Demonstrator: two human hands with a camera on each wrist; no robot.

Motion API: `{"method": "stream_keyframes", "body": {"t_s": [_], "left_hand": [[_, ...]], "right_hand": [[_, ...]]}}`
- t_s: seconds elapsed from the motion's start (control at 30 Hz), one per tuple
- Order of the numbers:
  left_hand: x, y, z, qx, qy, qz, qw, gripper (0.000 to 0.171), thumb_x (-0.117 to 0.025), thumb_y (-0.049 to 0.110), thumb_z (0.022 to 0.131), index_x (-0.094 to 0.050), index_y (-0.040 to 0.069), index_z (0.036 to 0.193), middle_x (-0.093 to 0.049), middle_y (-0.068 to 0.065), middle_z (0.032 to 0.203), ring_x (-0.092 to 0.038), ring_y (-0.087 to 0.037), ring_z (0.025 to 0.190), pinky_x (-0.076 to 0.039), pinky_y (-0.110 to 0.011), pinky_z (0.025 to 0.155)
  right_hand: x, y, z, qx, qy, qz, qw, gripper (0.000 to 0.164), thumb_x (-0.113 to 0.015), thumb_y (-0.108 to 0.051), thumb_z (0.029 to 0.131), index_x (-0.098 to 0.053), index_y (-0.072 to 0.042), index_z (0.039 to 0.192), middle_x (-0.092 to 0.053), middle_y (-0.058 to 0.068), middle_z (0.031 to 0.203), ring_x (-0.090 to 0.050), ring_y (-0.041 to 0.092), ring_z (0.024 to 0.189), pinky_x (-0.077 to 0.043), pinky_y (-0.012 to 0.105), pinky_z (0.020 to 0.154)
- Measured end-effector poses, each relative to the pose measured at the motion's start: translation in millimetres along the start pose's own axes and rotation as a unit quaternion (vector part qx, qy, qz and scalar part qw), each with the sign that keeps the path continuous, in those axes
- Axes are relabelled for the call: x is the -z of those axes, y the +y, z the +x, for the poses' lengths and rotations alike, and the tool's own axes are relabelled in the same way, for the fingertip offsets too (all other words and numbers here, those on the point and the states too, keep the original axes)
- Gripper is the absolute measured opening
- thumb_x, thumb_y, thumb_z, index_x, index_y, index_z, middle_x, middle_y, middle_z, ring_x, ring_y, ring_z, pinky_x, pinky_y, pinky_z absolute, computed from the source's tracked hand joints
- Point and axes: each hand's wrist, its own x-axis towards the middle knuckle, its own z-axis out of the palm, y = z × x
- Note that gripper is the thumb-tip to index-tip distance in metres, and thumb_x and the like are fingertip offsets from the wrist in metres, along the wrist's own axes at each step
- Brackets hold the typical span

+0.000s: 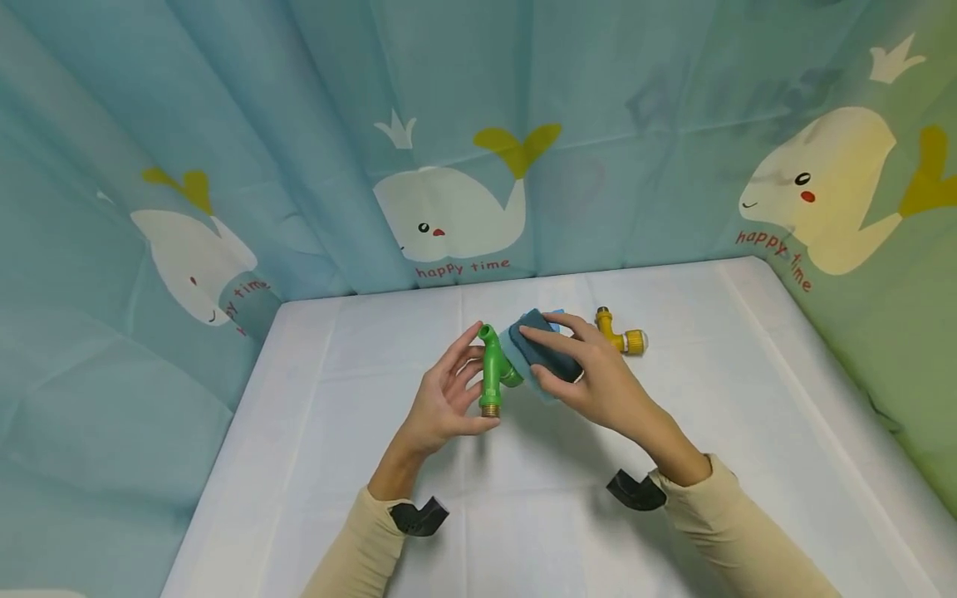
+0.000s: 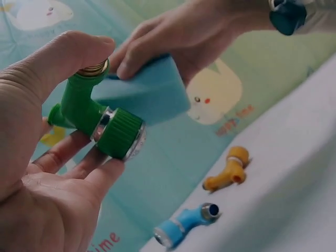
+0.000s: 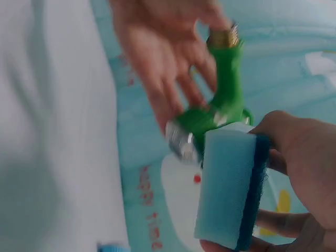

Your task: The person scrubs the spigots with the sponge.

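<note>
My left hand (image 1: 447,400) holds a green tap (image 1: 491,365) above the table. Its thumb is at the brass threaded end, with the fingers at the far side of the body. In the left wrist view the tap's ribbed green knob (image 2: 121,134) points down and right. My right hand (image 1: 598,374) grips a light blue sponge (image 3: 223,184) by its edges, the dark scouring layer (image 1: 544,347) facing the palm. The soft face is turned to the tap and overlaps its knob end in the right wrist view.
Behind the sponge, a yellow tap (image 1: 615,334) lies on the white table (image 1: 359,415). A blue tap (image 2: 185,224) lies near it, mostly hidden by the sponge in the head view. A curtain with whale prints (image 1: 456,212) hangs along the table's back and sides.
</note>
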Motion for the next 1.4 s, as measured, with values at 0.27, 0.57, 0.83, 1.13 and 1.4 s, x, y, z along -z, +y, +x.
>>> {"method": "stream_keyframes", "body": {"t_s": [0.27, 0.57, 0.83, 1.13, 1.4], "left_hand": [[-0.2, 2.6, -1.8, 0.011, -0.004, -0.027, 0.9996, 0.117, -0.088, -0.010, 0.073, -0.015, 0.003, 0.164, -0.044, -0.014, 0.138, -0.048, -0.025, 0.135, -0.052, -0.033, 0.103], [3.9, -7.8, -3.7, 0.011, 0.052, -0.074, 0.9958, 0.115, -0.089, 0.000, 0.078, -0.012, 0.003, 0.164, -0.046, -0.014, 0.136, -0.055, -0.022, 0.125, -0.058, -0.024, 0.083], [0.1, -12.6, 0.8, 0.012, 0.113, -0.113, 0.9870, 0.106, -0.082, 0.001, 0.084, -0.014, 0.006, 0.165, -0.047, -0.014, 0.139, -0.057, -0.020, 0.123, -0.055, -0.027, 0.096], [-7.4, -10.6, 4.4, 0.045, 0.163, -0.149, 0.9742, 0.097, -0.072, -0.001, 0.088, -0.014, 0.010, 0.165, -0.043, -0.018, 0.147, -0.059, -0.019, 0.123, -0.046, -0.044, 0.110], [-12.4, -8.8, 8.0, 0.045, 0.199, -0.201, 0.9581, 0.104, -0.083, 0.022, 0.088, -0.013, 0.015, 0.164, -0.044, -0.014, 0.144, -0.057, -0.028, 0.128, -0.047, -0.048, 0.109]], "right_hand": [[0, -4, 3, 0.017, 0.024, -0.018, 0.999, 0.047, -0.078, -0.019, 0.091, -0.068, -0.018, 0.137, -0.052, 0.017, 0.148, -0.056, 0.037, 0.122, -0.057, 0.052, 0.087], [-14, -9, -4, 0.042, 0.018, -0.038, 0.998, 0.046, -0.075, -0.019, 0.092, -0.068, -0.018, 0.137, -0.051, 0.019, 0.148, -0.055, 0.040, 0.122, -0.056, 0.054, 0.089], [-21, -16, -5, 0.101, 0.052, -0.071, 0.991, 0.051, -0.080, -0.018, 0.088, -0.068, -0.022, 0.137, -0.050, 0.019, 0.149, -0.055, 0.036, 0.104, -0.060, 0.046, 0.073], [-20, -7, -5, 0.103, 0.056, -0.094, 0.989, 0.051, -0.080, -0.022, 0.089, -0.067, -0.025, 0.138, -0.048, 0.017, 0.151, -0.051, 0.033, 0.098, -0.059, 0.043, 0.067], [-24, 7, -6, 0.063, 0.123, 0.015, 0.990, 0.055, -0.083, -0.011, 0.084, -0.067, -0.015, 0.136, -0.049, 0.018, 0.149, -0.059, 0.036, 0.110, -0.059, 0.051, 0.080]]}}
